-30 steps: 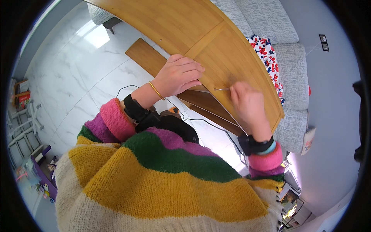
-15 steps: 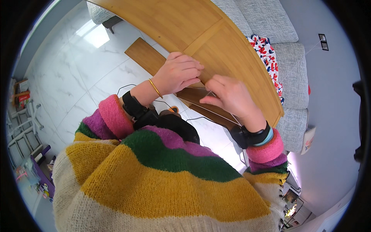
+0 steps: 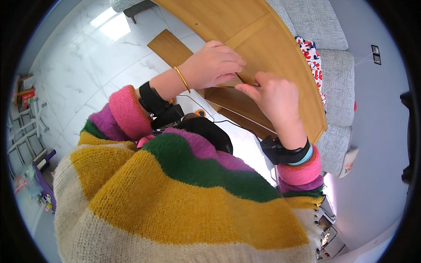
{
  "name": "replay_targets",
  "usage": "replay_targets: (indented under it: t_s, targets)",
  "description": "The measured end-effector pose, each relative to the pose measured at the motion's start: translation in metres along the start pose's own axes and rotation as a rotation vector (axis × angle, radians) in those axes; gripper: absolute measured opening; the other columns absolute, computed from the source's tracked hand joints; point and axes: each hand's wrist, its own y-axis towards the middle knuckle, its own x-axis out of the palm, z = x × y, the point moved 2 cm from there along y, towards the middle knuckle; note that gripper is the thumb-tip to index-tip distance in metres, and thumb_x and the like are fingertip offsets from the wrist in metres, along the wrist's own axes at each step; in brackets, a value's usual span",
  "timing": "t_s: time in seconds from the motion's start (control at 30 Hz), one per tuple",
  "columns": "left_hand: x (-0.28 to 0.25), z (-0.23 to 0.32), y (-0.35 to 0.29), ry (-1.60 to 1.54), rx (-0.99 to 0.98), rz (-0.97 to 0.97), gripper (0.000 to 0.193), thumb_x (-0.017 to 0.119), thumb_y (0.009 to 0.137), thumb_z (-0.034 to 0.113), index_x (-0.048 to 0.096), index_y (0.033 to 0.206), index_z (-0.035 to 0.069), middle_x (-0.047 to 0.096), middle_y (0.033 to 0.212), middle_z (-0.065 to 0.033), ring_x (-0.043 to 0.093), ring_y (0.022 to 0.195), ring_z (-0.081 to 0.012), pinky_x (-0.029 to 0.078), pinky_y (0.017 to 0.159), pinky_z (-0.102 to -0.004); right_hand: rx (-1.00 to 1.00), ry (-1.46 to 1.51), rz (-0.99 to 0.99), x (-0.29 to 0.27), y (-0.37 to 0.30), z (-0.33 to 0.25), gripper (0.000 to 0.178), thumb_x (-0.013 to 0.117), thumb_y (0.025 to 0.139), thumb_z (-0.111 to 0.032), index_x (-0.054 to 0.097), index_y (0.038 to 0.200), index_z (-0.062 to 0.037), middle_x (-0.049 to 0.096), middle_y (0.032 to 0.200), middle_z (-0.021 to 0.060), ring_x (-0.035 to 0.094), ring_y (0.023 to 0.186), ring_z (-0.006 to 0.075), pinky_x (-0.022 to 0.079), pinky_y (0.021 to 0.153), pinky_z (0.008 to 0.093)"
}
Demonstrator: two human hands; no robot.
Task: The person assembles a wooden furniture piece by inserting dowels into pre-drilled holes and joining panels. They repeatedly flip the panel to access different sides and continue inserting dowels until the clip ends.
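Both hands are at the near edge of a wooden table [image 3: 258,35]. My left hand [image 3: 215,65], with a gold bangle at its wrist, has its fingers bent together at that edge; what lies under them is hidden. Just right of it, my right hand [image 3: 278,96] pinches a thin dark rod [image 3: 251,85] between thumb and fingers. The rod points toward the left fingertips, and its kind is too small to make out. Below the hands, a brown wooden panel [image 3: 232,97] shows under the tabletop.
A narrow wooden board [image 3: 169,47] sticks out left of the table over the marble-look floor [image 3: 87,57]. A grey sofa [image 3: 335,72] with a red-and-blue patterned cloth [image 3: 310,57] stands beyond the table. Dark cables [image 3: 237,126] run from my wrist bands. Folded chairs [image 3: 28,125] stand far left.
Both hands have moved up and slightly right in the picture, while the table has also shifted right. My right hand has turned more upright, with the thin rod still in its pinch.
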Motion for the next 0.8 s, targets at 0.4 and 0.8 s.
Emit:
replay_targets:
  t_s: [0.4, 0.8]
  targets:
    - [-0.006, -0.01, 0.005, 0.228, 0.034, -0.059, 0.039, 0.065, 0.076, 0.035, 0.062, 0.107, 0.013, 0.059, 0.12, 0.0013, 0.05, 0.111, -0.0139, 0.038, 0.089, -0.0327, 0.088, 0.005, -0.182, 0.004, 0.018, -0.003, 0.03, 0.062, 0.082, -0.039, 0.059, 0.085, -0.0094, 0.062, 0.063, 0.0117, 0.063, 0.057, 0.0274, 0.05, 0.05, 0.0373]
    - [-0.003, -0.011, 0.002, 0.212, 0.023, 0.003, 0.037, 0.068, 0.073, 0.032, 0.064, 0.106, 0.014, 0.06, 0.118, 0.0033, 0.051, 0.111, -0.0112, 0.038, 0.086, -0.0309, 0.699, 0.857, -0.492, 0.025, 0.033, 0.032, 0.024, 0.047, 0.093, -0.024, 0.053, 0.092, -0.0007, 0.058, 0.056, 0.0079, 0.055, 0.042, 0.0126, 0.044, 0.043, 0.0274]
